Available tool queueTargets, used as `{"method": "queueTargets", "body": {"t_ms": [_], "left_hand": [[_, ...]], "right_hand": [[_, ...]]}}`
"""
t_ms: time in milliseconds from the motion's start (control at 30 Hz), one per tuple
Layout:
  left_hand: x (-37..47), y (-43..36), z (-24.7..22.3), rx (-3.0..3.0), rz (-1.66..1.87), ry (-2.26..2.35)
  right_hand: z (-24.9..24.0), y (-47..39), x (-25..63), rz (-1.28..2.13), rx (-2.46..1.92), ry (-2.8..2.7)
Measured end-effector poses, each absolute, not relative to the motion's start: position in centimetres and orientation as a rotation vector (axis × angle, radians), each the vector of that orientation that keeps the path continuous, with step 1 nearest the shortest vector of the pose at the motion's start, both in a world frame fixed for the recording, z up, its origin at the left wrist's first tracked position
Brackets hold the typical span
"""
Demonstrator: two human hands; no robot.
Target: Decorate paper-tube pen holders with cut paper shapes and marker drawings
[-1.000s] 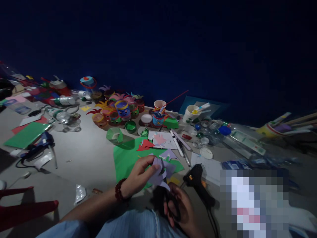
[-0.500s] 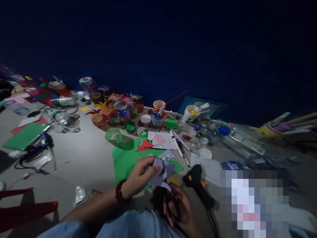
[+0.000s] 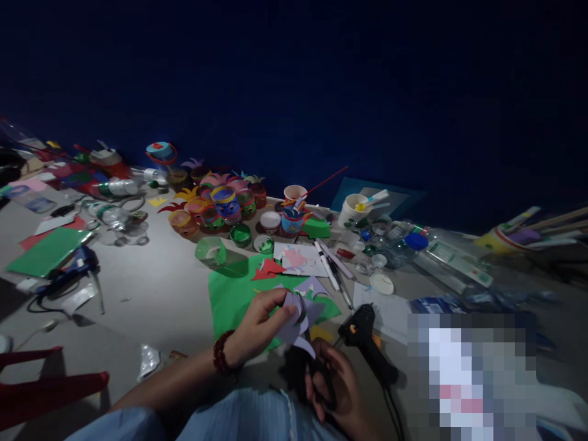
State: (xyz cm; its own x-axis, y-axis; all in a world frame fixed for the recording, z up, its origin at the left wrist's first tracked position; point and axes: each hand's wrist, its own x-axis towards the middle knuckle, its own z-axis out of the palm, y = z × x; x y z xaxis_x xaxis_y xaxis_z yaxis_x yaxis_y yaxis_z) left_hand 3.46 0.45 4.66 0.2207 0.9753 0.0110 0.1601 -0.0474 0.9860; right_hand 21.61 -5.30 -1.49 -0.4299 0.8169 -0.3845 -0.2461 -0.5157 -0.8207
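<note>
A piece of lilac paper (image 3: 290,332) is pinched between the thumb and fingers of my left hand (image 3: 265,318), which wears a dark red bead bracelet (image 3: 223,351). My right hand (image 3: 340,381) has its fingers through the handles of black scissors (image 3: 329,387). The blades meet the paper's lower right side, where a curved strip hangs from it; part of the blades is hidden behind the paper. Under and beyond the hands lies a green sheet (image 3: 229,300) with a red scrap (image 3: 268,269) and lilac scraps (image 3: 313,285) on it.
A black glue gun (image 3: 367,334) with its cord lies right of my right hand. Behind stand painted cups (image 3: 226,205), paint jars (image 3: 241,235) and a white cup (image 3: 353,211). Plastic bottles (image 3: 454,263) lie at right. A blue glue gun (image 3: 76,269) rests at left.
The scissors' handles have come closer together in my right hand, and the hanging strip of lilac paper has shifted slightly. My left hand stays in place.
</note>
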Motion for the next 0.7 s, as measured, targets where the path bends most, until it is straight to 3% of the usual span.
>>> {"method": "queueTargets", "body": {"t_ms": [700], "left_hand": [[3.1, 0.1, 4.8, 1.520, 0.967, 1.141]], "right_hand": [[-0.5, -5.6, 21.6, 2.039, -1.111, -0.877]]}}
